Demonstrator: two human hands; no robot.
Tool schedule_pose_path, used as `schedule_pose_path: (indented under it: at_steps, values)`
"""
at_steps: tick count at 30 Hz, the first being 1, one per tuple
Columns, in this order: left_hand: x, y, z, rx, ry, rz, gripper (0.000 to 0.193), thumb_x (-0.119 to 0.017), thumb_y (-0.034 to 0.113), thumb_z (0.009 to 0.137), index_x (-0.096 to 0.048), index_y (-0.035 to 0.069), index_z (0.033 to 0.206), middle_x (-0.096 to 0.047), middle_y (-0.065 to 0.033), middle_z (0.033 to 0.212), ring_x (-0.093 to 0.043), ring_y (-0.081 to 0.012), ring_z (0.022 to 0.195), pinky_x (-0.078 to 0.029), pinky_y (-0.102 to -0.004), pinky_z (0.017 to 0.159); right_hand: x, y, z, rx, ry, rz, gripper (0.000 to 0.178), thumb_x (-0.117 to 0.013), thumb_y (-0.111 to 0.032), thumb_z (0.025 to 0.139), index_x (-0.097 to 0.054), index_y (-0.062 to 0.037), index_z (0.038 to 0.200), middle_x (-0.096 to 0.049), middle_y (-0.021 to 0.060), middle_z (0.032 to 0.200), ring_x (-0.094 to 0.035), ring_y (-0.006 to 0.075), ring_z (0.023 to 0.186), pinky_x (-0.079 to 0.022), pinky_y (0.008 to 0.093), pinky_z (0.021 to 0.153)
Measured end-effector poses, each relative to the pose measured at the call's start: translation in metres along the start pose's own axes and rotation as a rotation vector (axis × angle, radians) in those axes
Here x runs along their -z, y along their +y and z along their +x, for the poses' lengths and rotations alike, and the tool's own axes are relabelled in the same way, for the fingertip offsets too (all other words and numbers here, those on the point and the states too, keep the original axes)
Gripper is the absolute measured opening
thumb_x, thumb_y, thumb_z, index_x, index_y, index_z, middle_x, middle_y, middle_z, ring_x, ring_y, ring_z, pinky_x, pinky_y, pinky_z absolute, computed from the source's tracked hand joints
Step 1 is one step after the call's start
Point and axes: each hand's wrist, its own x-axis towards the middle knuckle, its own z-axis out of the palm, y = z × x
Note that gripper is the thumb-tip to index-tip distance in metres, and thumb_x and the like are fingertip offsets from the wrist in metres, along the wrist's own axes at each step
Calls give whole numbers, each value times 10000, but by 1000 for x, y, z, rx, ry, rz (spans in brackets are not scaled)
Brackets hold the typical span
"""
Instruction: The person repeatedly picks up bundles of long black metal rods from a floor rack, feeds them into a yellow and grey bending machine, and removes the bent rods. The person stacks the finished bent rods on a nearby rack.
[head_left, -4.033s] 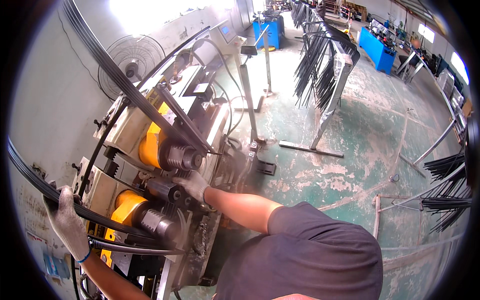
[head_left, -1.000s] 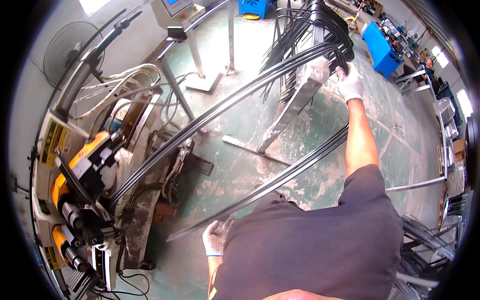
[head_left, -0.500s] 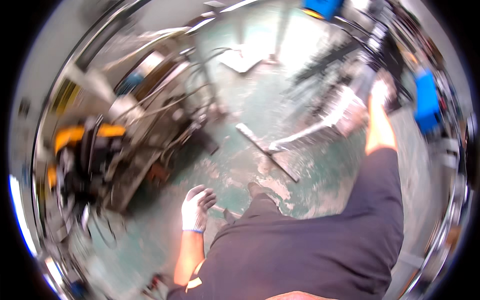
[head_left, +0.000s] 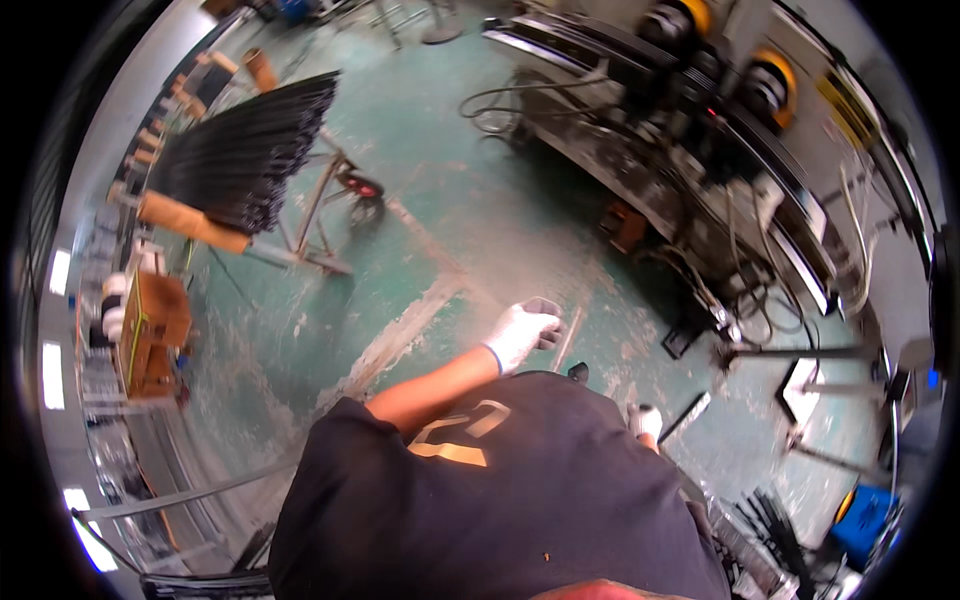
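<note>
My left hand (head_left: 525, 332), in a white knitted glove with grey fingertips, hangs in front of my body over the green floor. Its fingers are loosely bent, with nothing visible in them. Beyond my body's right edge shows a small part of my right hand (head_left: 646, 420), also gloved in white; my shirt hides most of the arm, and the fingers cannot be made out. Close to that hand lies a thin flat bar (head_left: 686, 418) on the floor. A dark shoe tip (head_left: 578, 372) peeks out below my left hand.
At the far left, a wheeled rack (head_left: 318, 215) carries a bundle of black rods (head_left: 245, 155). A long dark machine (head_left: 640, 170) with yellow-ringed parts and loose cables stands at right. Cardboard boxes (head_left: 155, 325) are at left; a blue bin (head_left: 865, 522) and more black rods (head_left: 775, 530) are lower right.
My body has turned left, so the machine has swung from left to right in view. The right arm, stretched toward a plastic-wrapped bundle before, is now down beside my body.
</note>
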Motion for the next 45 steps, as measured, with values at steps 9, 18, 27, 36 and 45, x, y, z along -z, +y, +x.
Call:
schedule_pose_path:
  at_steps: [9, 18, 27, 36, 45]
  values:
    - [275, 32, -30, -152, 592, -247, 274, -653, 75, 919, -589, 22, 1179, -693, -128, 972, -684, -228, 781, -588, -365, 698, 56, -499, 2, 862, 67, -25, 551, -725, -329, 902, -610, -32, 1352, -700, 251, 1240, -678, 387, 1167, -528, 442, 1008]
    - [326, 58, -14, -99, 609, -720, 278, -630, 96, 966, -568, 23, 1226, -717, -158, 999, -719, -275, 800, -613, -398, 710, 4, -869, -145, 1613, -24, -2, 613, -751, -334, 875, -570, -10, 1363, -697, 228, 1224, -675, 384, 1135, -531, 444, 978]
    - [391, 169, 12, -376, 941, -631, 286, -607, 98, 966, -552, -16, 1223, -705, -173, 1008, -703, -259, 834, -589, -369, 733, -78, -1110, -207, 1677, 138, -414, 468, -720, -414, 868, -727, -15, 1113, -707, 241, 1145, -698, 394, 1046, -565, 452, 908]
    - [460, 153, 48, -342, 743, -228, 282, -622, 104, 965, -559, -9, 1216, -678, -140, 978, -653, -220, 802, -563, -349, 706, -111, -1138, -233, 1743, 35, -664, 262, -603, -133, 898, -806, -55, 1045, -768, 201, 1075, -753, 338, 1020, -590, 410, 884]
    - [534, 195, 48, -591, 601, 165, 222, -671, 110, 940, -656, -4, 1131, -716, -97, 976, -687, -173, 867, -567, -313, 780, -78, -1177, -238, 1477, -354, -678, 565, -819, -452, 799, -759, 67, 1014, -748, 215, 933, -718, 293, 813, -578, 416, 769]
